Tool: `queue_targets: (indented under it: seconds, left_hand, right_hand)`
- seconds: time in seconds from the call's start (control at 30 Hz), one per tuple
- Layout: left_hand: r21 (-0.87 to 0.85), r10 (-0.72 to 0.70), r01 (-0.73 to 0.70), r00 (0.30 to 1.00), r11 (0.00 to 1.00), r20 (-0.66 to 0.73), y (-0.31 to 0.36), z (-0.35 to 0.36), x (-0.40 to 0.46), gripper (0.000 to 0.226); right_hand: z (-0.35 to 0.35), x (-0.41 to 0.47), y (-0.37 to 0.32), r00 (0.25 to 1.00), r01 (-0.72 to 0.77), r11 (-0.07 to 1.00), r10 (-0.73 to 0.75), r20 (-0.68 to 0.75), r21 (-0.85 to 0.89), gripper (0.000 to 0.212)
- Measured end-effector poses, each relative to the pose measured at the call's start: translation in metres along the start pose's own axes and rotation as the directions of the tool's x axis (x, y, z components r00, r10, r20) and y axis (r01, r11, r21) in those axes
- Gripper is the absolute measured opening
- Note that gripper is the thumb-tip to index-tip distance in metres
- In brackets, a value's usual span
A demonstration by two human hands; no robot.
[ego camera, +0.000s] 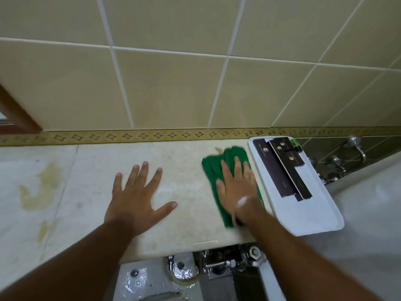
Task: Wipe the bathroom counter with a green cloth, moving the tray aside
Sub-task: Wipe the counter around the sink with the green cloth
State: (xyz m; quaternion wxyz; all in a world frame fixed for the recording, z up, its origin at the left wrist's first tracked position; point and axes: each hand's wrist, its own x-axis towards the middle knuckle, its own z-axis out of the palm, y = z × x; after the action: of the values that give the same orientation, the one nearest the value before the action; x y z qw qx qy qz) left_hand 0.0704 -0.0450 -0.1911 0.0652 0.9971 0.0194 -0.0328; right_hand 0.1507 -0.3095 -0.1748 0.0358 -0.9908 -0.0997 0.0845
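Note:
My right hand [235,185] presses flat on a green cloth [217,168] spread on the cream stone counter [184,185]; the hand is motion-blurred. The cloth's right edge lies close to a white tray [310,209] that sits at the counter's right end, partly over the edge. Several dark flat boxes [280,168] lie on the tray. My left hand [136,196] rests on the counter left of the cloth with its fingers spread and nothing in it.
Yellowish stains [41,187] mark the counter's left part. A tiled wall with a patterned border [130,135] backs the counter. Chrome taps [338,164] stand right of the tray. Metal plumbing and a hose [217,263] show below the counter's front edge.

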Motion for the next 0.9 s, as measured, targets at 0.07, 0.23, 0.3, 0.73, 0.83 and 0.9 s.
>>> queue_targets:
  seconds: [0.07, 0.23, 0.3, 0.73, 0.83, 0.9]
  left_hand:
    - [0.01, -0.001, 0.001, 1.0, 1.0, -0.001, 0.006, 0.005, -0.003, 0.099]
    - [-0.017, 0.008, -0.008, 1.0, 1.0, -0.009, 0.016, -0.001, 0.009, 0.1]
    - [-0.012, 0.032, -0.031, 0.999, 0.999, 0.019, 0.019, 0.0, 0.01, 0.101]
    - [0.014, 0.004, -0.005, 0.999, 1.0, 0.036, 0.013, 0.003, -0.011, 0.098]
    - [0.016, 0.031, -0.031, 0.999, 0.999, 0.012, 0.014, -0.005, -0.001, 0.098]
    - [0.009, 0.036, -0.036, 0.999, 0.999, -0.003, 0.018, -0.012, 0.024, 0.098]
  right_hand:
    - [0.022, -0.066, 0.007, 0.995, 0.095, 0.995, -0.095, -0.013, -0.039, 0.065]
    - [0.0, -0.019, 0.029, 0.986, 0.156, 0.98, -0.148, 0.073, -0.12, 0.068]
    - [-0.02, 0.036, 0.031, 0.989, 0.027, 0.996, -0.013, 0.144, -0.091, 0.066]
    - [-0.003, -0.012, 0.028, 0.975, 0.217, 0.97, -0.209, 0.075, -0.112, 0.063]
    - [-0.027, 0.067, 0.023, 0.988, -0.117, 0.992, 0.121, 0.1, -0.049, 0.064]
    - [-0.037, 0.088, 0.019, 0.978, -0.186, 0.982, 0.188, 0.086, -0.036, 0.065]
